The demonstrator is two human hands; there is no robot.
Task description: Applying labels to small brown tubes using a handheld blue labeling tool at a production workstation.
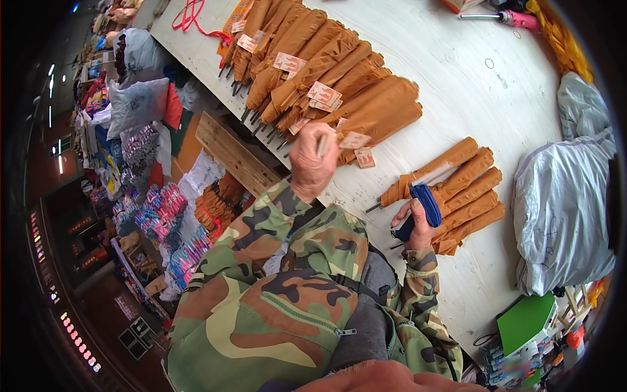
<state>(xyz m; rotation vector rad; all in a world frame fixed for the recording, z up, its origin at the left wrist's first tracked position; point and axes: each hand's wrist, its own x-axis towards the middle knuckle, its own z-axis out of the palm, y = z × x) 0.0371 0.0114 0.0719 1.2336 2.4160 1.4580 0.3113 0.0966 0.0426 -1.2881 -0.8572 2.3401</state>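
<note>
My left hand [313, 160] is closed, its fingers curled round a small pale card [324, 145], partly hidden and blurred. It is beside the near ends of a long row of folded brown umbrellas [326, 55], several with printed paper tags [324, 96]. A blurred tag [354, 140] lies just right of this hand. In my right hand [419, 228] is a dark blue hand-held tool [421, 212] that looks like a tag gun. It is above the near ends of a smaller group of folded brown umbrellas [473, 196], which fan out to the right.
Both groups lie on a pale worktable [483, 104]. A pink-handled screwdriver [516, 19] is at the far right, and a big white sack [562, 215] bulges at the right edge. A wooden plank [235, 153] and heaped bundles [157, 215] are beyond the left edge.
</note>
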